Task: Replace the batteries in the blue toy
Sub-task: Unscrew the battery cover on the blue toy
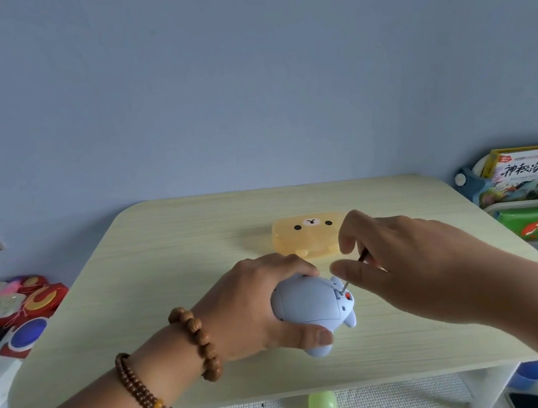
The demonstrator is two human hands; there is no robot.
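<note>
My left hand [257, 305] grips the blue toy [306, 305], a rounded animal figure, and holds it just above the pale wooden table [170, 252], its underside turned to the right. My right hand [403, 261] pinches a thin screwdriver [356, 267]. The metal tip of the screwdriver rests on the toy's underside, next to a small red spot. Fingers hide most of the handle. No batteries are visible.
A yellow translucent box with a bear face [306, 236] lies just behind my hands. Books in bins [532, 191] stand at the right, colourful toys [23, 307] at the left. A green plastic egg [322, 405] lies on the floor mat under the table's front edge.
</note>
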